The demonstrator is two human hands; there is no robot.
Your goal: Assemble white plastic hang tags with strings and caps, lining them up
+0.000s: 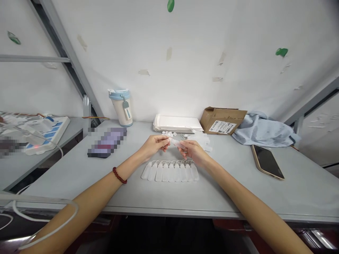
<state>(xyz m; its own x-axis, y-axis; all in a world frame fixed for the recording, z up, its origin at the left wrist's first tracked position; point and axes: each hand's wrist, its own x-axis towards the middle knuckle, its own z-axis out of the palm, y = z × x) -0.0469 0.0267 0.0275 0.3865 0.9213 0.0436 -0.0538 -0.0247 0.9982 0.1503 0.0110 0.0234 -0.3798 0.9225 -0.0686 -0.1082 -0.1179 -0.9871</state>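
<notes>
My left hand point(156, 144) is closed in a pinch at the neck end of a small translucent white bottle point(176, 142); whether a cap sits between those fingertips is too small to tell. My right hand point(193, 151) grips the other end of the same bottle, which lies nearly level between both hands above the table. Just below them, several similar small bottles point(171, 173) lie side by side in a neat row, with thin white loops at their tops. Behind the hands are small white caps point(172, 134) and a loose pile of more translucent bottles point(202, 139).
On the grey table point(92, 183) stand a lidded tumbler point(123, 109), a white stack point(177, 123) and a cardboard box point(222, 121). A light blue cloth point(262, 130) and a phone point(268, 161) lie right. A blurred purple item point(109, 141) lies left; a white cable point(76, 208) crosses the lower left.
</notes>
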